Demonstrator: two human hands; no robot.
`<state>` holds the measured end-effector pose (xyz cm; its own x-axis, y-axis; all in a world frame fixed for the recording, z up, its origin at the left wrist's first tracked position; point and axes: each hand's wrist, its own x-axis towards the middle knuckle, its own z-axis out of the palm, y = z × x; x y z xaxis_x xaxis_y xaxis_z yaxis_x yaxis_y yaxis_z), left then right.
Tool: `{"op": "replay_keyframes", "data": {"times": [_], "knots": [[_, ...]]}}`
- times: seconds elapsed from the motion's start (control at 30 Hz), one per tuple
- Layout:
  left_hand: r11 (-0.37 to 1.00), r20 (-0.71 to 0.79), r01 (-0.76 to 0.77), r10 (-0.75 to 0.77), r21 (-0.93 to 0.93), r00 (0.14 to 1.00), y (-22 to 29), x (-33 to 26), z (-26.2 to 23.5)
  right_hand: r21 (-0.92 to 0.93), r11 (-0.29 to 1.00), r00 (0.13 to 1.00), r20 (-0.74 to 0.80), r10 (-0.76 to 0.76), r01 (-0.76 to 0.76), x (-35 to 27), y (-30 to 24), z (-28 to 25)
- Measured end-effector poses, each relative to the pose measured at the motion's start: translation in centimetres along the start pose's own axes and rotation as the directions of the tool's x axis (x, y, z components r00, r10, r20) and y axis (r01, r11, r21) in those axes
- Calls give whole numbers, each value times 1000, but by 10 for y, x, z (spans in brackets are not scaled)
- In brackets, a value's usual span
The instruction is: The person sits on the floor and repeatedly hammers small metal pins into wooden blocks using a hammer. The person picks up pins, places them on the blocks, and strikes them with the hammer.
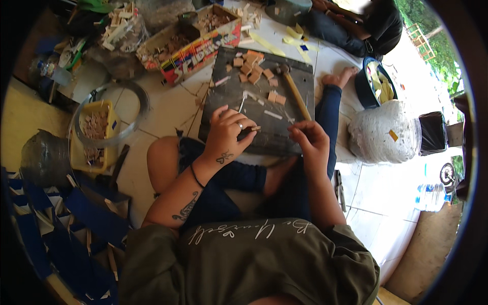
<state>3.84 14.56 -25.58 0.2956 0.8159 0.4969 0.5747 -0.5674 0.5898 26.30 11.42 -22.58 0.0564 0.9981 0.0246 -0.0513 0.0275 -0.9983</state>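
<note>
Beyond the dark board (264, 96), long cardboard box (195, 43) with multicoloured side.

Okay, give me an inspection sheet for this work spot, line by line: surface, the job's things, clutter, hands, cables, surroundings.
Surface: dark board lying on the pale tiled floor in front of the seated person.
Job's things: small wooden piece pinched in the left hand; loose wooden blocks and a hammer on the board.
Clutter: cardboard box of wood bits, yellow tray of bits, blue strips at the person's left.
Hands: left hand's fingers closed on the piece; right hand beside it, fingers curled, contents unclear.
Cables: nothing seen.
Surroundings: another person sits beyond the board; a white wrapped bundle to the right.
</note>
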Motion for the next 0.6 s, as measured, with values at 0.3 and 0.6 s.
{"op": "replay_keyframes", "data": {"times": [0.3,0.6], "knots": [[1000,-3,-5,5,-13,1000,0,-14,6,-347,910,974,114,-198,225,6,10,39],[999,-47,-8,7,-34,999,-5,-15,11,-620,713,944,205,-257,328,13,2,49]]}}
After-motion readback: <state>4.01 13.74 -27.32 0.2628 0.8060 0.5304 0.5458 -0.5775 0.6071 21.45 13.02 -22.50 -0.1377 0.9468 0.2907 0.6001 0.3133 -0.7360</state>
